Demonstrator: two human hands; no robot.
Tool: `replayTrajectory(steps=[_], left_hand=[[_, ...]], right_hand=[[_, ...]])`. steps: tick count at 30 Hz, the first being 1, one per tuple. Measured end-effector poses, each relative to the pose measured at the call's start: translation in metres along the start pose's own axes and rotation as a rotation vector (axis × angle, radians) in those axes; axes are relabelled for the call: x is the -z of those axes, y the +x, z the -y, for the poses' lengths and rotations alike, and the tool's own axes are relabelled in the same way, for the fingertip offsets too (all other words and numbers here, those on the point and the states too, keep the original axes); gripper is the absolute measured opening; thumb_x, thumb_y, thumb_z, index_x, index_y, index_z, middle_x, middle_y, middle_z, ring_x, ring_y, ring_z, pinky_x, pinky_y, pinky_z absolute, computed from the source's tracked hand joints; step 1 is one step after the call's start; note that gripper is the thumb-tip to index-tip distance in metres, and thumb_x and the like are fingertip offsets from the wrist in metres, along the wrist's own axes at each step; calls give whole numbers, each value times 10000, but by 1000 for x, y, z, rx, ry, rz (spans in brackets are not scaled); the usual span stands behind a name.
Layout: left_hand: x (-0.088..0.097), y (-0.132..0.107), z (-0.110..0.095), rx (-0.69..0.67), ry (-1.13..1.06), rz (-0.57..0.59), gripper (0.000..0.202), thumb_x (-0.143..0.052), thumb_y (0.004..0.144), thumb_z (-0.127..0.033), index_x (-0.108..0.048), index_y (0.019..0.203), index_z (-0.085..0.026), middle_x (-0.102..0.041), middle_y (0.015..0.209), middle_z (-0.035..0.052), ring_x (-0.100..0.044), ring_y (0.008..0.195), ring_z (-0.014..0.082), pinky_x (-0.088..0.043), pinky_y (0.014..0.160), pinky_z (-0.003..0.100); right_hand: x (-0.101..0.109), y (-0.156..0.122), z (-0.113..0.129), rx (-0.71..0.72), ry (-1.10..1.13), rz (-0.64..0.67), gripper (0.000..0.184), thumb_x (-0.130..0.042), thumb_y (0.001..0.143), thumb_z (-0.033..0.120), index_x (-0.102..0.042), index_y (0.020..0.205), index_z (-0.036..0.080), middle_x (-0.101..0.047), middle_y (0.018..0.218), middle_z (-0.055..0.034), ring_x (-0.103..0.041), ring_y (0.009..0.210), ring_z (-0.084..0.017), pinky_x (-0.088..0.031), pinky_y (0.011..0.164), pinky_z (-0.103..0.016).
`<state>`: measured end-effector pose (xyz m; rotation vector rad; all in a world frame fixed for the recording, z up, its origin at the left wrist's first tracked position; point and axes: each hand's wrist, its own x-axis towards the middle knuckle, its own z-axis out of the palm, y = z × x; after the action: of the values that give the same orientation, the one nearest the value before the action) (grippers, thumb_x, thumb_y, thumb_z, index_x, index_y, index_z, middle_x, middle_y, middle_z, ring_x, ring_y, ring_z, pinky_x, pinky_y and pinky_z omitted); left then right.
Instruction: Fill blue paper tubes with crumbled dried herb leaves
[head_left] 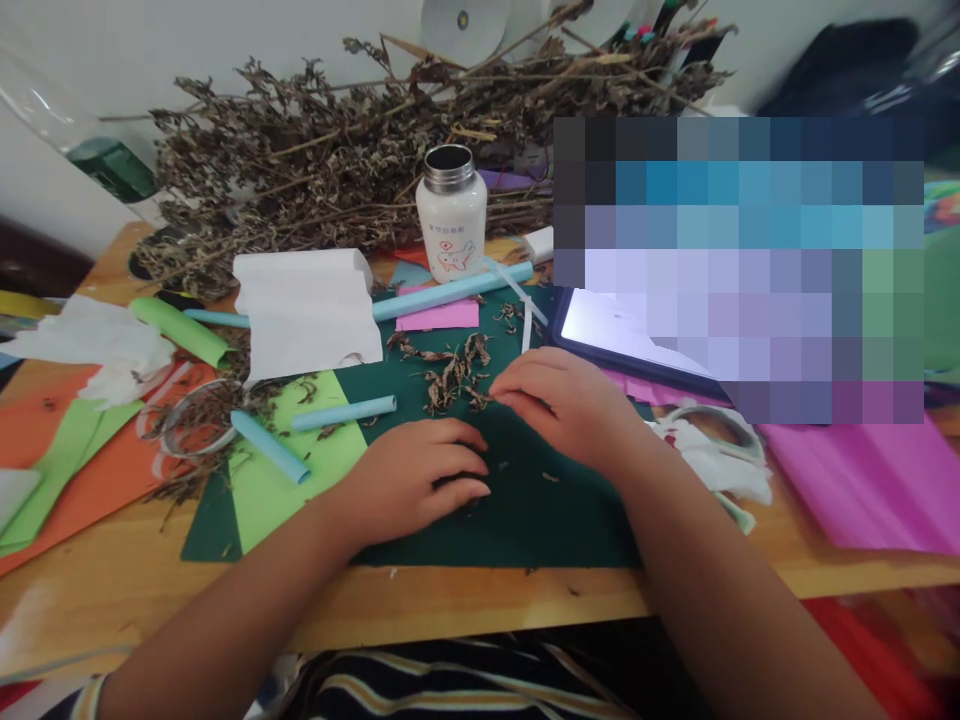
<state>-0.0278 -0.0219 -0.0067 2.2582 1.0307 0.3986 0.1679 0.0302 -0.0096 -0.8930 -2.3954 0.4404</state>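
A small pile of crumpled dried leaves (450, 385) lies on the dark green sheet (517, 520). My right hand (566, 405) comes in from the right, its fingertips pinched together on a dried leaf at the pile's edge. Just left of and below the pile rests my left hand (416, 475), fingers bent and apart, with nothing visible between thumb and fingers. Two light blue paper tubes (345, 412) lie near my left wrist, partly over a light green sheet (262, 510). Leaf crumbs are scattered around both hands.
A white open bottle (451, 215) stands behind the pile, before a large heap of dried plants (300, 150). White paper (307, 310), a long blue tube (450, 292) and a tape roll (199, 420) lie around. At right are a tablet (607, 330), partly blurred out, and magenta paper (870, 480).
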Motion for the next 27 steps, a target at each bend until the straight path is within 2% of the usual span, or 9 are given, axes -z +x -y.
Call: replayTrajectory(steps=[2, 5, 8, 11, 14, 19, 23, 25, 27], left_hand=[[-2, 1, -1, 21, -4, -65, 172, -495, 781, -306, -608, 803, -178, -598, 924, 52, -564, 819, 147, -428, 727, 247], [-4, 0, 2, 197, -60, -254, 241, -526, 749, -369, -574, 844, -154, -586, 806, 41, -525, 611, 112, -426, 571, 224], [-4, 0, 3, 292, -94, -315, 290, -545, 734, -378, -550, 923, -159, -581, 781, 25, -505, 589, 108, -410, 529, 210], [-3, 2, 0, 215, -75, -288, 164, -484, 789, -300, -566, 791, -158, -581, 740, 11, -520, 656, 109, -404, 599, 204], [-1, 3, -4, 150, -19, -239, 209, -424, 820, -244, -547, 680, -148, -562, 672, 3, -509, 646, 102, -383, 610, 203], [12, -2, 1, 193, -13, -153, 217, -432, 797, -237, -509, 615, -149, -501, 575, -23, -465, 541, 86, -348, 533, 195], [27, -12, 17, 349, -156, -257, 250, -404, 803, -288, -463, 602, -152, -456, 544, -33, -417, 453, 72, -336, 462, 187], [31, -14, 21, 330, -109, -203, 273, -406, 806, -314, -474, 599, -150, -465, 546, -25, -429, 476, 80, -336, 473, 190], [32, -13, 20, 252, 1, -81, 312, -403, 813, -321, -480, 566, -145, -471, 533, -17, -443, 504, 90, -331, 494, 197]], right_hand=[[-3, 1, 3, 22, 9, 12, 170, -437, 802, 148, -606, 809, 170, -628, 810, -29, -546, 785, -145, -425, 697, -257], [-5, 2, 7, 45, 50, 55, 150, -456, 798, 155, -605, 797, 167, -627, 802, -28, -541, 767, -144, -424, 694, -256], [-7, 2, 12, 38, 82, 110, 146, -453, 804, 175, -599, 794, 169, -621, 807, -29, -533, 773, -146, -419, 692, -256], [-11, 2, 17, 40, 74, 160, 142, -446, 808, 186, -584, 780, 163, -607, 801, -35, -521, 775, -149, -411, 691, -260], [-13, 2, 21, 98, 64, 157, 153, -425, 811, 172, -571, 769, 155, -592, 781, -41, -510, 752, -145, -404, 685, -257], [-6, 2, 16, 180, 46, 172, 190, -397, 779, 89, -571, 739, 154, -595, 767, -41, -523, 720, -139, -408, 653, -244], [5, 0, -1, 70, 11, 7, 148, -434, 776, 121, -559, 706, 160, -593, 728, -30, -535, 699, -129, -411, 629, -229], [7, 0, -6, 13, 18, -39, 112, -466, 781, 162, -552, 709, 162, -587, 708, -15, -533, 673, -115, -408, 614, -218], [7, -1, -7, -13, 19, -41, 105, -473, 787, 181, -557, 727, 162, -588, 712, -8, -534, 677, -110, -404, 615, -214]])
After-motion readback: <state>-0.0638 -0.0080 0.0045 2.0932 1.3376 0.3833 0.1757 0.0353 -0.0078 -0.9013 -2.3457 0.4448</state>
